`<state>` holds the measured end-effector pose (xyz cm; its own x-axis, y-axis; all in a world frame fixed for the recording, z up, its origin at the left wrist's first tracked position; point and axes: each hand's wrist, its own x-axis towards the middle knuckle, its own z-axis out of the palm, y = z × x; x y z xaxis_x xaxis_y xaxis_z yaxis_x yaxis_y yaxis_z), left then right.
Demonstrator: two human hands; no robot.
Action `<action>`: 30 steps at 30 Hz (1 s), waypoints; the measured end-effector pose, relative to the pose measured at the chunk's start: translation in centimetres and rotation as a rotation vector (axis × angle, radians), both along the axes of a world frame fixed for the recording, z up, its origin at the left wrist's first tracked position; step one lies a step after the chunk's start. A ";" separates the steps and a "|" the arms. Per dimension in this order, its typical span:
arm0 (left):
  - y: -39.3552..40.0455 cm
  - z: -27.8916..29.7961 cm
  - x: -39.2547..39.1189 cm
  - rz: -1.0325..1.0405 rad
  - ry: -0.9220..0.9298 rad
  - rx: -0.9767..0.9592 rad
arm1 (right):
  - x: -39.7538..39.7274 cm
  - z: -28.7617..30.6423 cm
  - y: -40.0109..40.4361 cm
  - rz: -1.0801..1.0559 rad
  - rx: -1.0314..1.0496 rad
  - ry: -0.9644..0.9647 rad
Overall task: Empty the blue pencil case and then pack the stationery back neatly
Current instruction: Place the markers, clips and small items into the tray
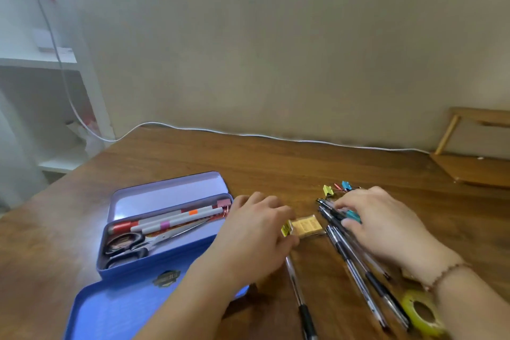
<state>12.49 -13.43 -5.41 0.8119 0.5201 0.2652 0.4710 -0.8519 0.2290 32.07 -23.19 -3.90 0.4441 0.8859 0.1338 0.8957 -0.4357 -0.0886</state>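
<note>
Blue pencil case (154,232) open, left | hands: left hand (256,234), right hand (383,226) on pens (356,257)

- A blue metal pencil case (154,262) sits open on the wooden table, its tray on the left and its flat blue lid (116,309) lying detached in front of it.
- Inside the tray lie black-handled scissors (129,246) with blades pointing right, a red-capped marker (122,227), and two white markers (176,219) with pink and orange bands.
- A small yellow wrapped eraser (305,226) lies on the table just right of the case.
- Several black-and-clear ballpoint pens (356,268) lie side by side, slanting towards the near right.
- Small yellow, red and teal binder clips (335,189) cluster beyond the pens.
- A yellow-green tape roll (422,313) lies flat at the near right.
</note>
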 end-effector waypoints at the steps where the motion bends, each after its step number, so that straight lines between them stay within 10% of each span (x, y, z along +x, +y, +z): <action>1: 0.0 -0.3 0.1 -0.011 0.026 0.007 | 0.7 -0.1 0.0 -0.044 0.007 -0.011; 10: 0.5 -1.0 0.6 -0.060 0.138 -0.023 | 2.1 0.3 4.3 0.073 -0.018 -0.004; 18: 6.1 0.6 -4.9 0.264 -0.182 -0.090 | 3.7 -0.4 7.7 0.139 -0.129 -0.001; 25: 7.7 -0.2 -5.9 0.356 -0.010 -0.195 | -2.0 1.6 7.1 0.447 0.487 0.217; 30: 7.6 -0.5 -5.9 0.389 0.036 -0.197 | -8.7 0.5 6.7 0.755 0.500 0.328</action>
